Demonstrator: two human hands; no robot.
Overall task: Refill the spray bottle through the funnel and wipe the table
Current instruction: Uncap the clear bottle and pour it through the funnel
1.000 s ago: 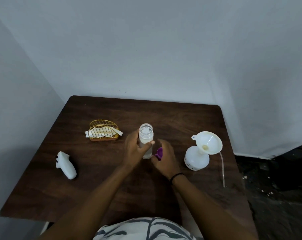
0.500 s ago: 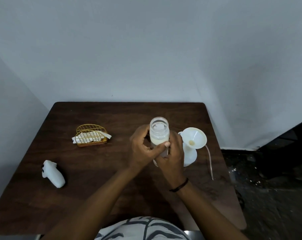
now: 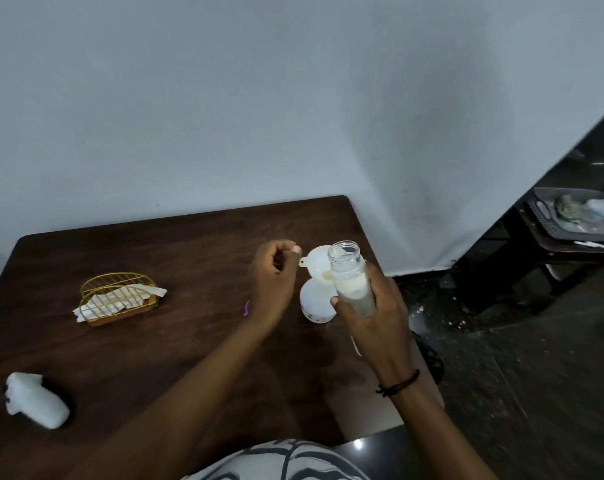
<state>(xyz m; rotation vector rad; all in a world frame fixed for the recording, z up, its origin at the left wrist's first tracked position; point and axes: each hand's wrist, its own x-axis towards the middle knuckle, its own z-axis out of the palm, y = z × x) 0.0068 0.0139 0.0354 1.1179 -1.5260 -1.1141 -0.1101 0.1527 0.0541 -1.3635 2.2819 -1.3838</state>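
right hand [image 3: 373, 311]: wrapped round the lower half of the clear bottle [image 3: 350, 275]; thumb across the front, fingers behind; clamped firmly; black band on the wrist

clear bottle: uncapped, mouth open at the top; held up off the table, leaning a bit; pale milky stuff inside, roughly the lower half; right in front of the funnel, partly covering it

left hand [image 3: 276, 277]: loosely curled, fingers drawn in toward the palm; nothing visibly in it; hanging just left of the funnel, apart from the bottle

funnel [image 3: 317, 263]: white, wide end up; sitting in the neck of the spray bottle [image 3: 316, 303]; little tab poking out on the left rim

spray bottle: round white body, standing on the table near the right edge; lower right side hidden behind the thumb

purple bit [image 3: 246, 307]: tiny sliver peeking out beside the left wrist; too hidden to tell what

wire basket [image 3: 118, 296]: gold, left of centre; white folded cloths or papers in it, corners sticking out

white sprayer head [image 3: 33, 400]: lying on its side near the front left corner

table [image 3: 155, 358]: dark wood; pushed against a pale wall
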